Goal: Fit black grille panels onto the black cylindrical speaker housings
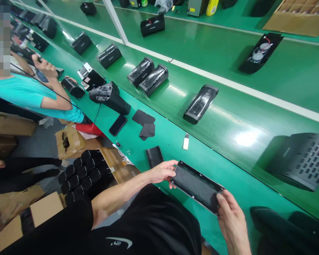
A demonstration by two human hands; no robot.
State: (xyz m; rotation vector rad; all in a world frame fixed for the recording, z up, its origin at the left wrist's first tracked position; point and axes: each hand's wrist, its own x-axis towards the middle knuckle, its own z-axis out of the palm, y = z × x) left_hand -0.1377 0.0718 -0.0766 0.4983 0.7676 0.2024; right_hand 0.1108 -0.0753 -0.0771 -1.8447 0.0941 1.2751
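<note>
Green workbench [175,141] beside conveyor belt [228,117]

Bare green bench [175,148] ahead of hands; small black cover [154,156] and white tag [186,143] (both low) obstruct

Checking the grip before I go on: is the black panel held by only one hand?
No, the left hand grips one end of the black panel and the right hand the other.

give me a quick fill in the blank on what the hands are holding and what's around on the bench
1. Both hands, left hand and right hand, hold one flat black ____.
2. The bench top is coloured ____.
3. The smartphone lies with its screen facing ____.

Missing words: panel; green; up
</note>
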